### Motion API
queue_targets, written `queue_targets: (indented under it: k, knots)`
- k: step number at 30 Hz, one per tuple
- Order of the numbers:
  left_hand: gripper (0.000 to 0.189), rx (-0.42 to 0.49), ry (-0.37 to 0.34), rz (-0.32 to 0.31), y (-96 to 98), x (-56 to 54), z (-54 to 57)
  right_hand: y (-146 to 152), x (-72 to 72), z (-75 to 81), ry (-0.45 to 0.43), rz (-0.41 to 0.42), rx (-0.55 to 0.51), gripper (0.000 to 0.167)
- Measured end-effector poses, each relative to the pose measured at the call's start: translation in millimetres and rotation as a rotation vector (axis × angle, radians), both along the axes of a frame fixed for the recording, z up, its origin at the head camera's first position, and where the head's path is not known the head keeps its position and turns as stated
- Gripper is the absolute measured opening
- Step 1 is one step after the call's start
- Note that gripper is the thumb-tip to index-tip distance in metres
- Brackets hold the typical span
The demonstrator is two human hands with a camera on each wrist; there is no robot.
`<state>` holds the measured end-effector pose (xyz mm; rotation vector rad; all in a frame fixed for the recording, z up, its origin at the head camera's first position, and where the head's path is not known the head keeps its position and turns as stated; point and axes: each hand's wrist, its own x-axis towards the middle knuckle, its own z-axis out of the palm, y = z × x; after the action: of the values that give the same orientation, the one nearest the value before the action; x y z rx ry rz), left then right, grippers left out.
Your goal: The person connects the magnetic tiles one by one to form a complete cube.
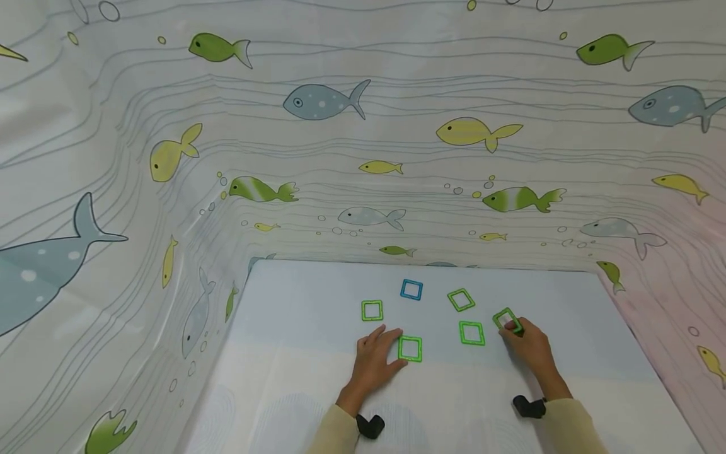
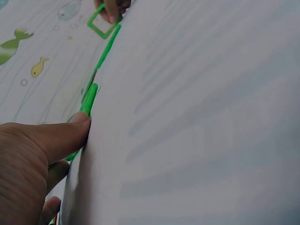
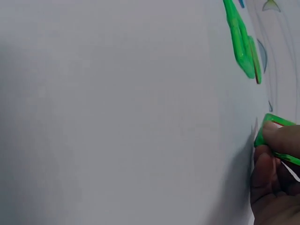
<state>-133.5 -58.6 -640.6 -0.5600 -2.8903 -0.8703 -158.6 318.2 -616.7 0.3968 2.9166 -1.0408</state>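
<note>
In the head view my left hand (image 1: 374,359) rests on the white table, its thumb and forefinger bracketing the left side of a hollow green square frame (image 1: 419,349). The left wrist view has the thumb against that green edge (image 2: 89,101). Farther right, my right hand (image 1: 531,347) pinches another green square frame (image 1: 501,312) by its near corner. That frame is tilted in the right wrist view, where the thumb (image 3: 279,136) lies over its edge. Between the hands lies a green square frame (image 1: 472,342), flat on the table and touched by neither.
Behind the hands lie a blue square frame (image 1: 403,289), a green one (image 1: 372,319) at left and a turned green one (image 1: 461,308) at right. The white table (image 1: 300,302) ends at a fish-patterned sheet (image 1: 317,164) rising at the back and sides.
</note>
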Motion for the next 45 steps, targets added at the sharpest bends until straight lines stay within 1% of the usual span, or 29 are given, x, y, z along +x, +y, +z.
queue_targets:
  k: [4, 10, 13, 16, 20, 23, 26, 29, 33, 36, 40, 45]
  knots:
    - [0.066, 0.002, 0.003, 0.001, 0.7, -1.1, 0.7, 3, 4.2, 0.2, 0.014, -0.054, -0.037, 0.026]
    - [0.066, 0.001, 0.012, 0.004, 1.0, -1.5, -1.0, 4, 9.9, 3.1, 0.053, -0.065, -0.076, 0.030]
    - [0.066, -0.004, 0.012, 0.001, 1.0, -1.2, -2.0, -1, 14.5, 5.5, 0.080, -0.073, -0.138, 0.031]
    - [0.066, -0.014, 0.027, -0.003, 1.0, -0.8, -2.1, -10, 19.8, 8.0, 0.112, -0.071, -0.222, 0.031]
    - [0.066, -0.027, 0.041, -0.007, 1.0, -0.5, -0.7, -23, 27.1, 9.3, 0.179, -0.040, -0.286, 0.028]
    - [0.065, -0.031, 0.033, -0.009, 1.1, -0.3, 0.5, -32, 31.6, 8.8, 0.224, -0.016, -0.305, 0.025]
    - [0.064, -0.033, 0.024, -0.011, 1.2, 0.0, 1.6, -40, 34.4, 9.1, 0.249, 0.003, -0.316, 0.023]
    - [0.064, -0.037, 0.022, -0.010, 1.6, -0.4, 1.9, -50, 36.1, 11.2, 0.254, 0.015, -0.336, 0.023]
    - [0.063, -0.031, 0.009, -0.007, 1.6, -0.6, 2.1, -64, 38.1, 12.6, 0.238, 0.024, -0.351, 0.023]
    - [0.063, -0.030, 0.014, -0.006, 1.1, -1.0, 0.7, -74, 39.1, 9.3, 0.234, 0.043, -0.365, 0.020]
    - [0.063, -0.036, 0.026, -0.004, 0.6, -2.4, -2.1, -86, 39.8, 2.6, 0.255, 0.076, -0.365, 0.016]
    - [0.062, -0.025, 0.004, -0.002, 0.8, -2.3, -1.9, -100, 40.4, -2.6, 0.271, 0.087, -0.350, 0.014]
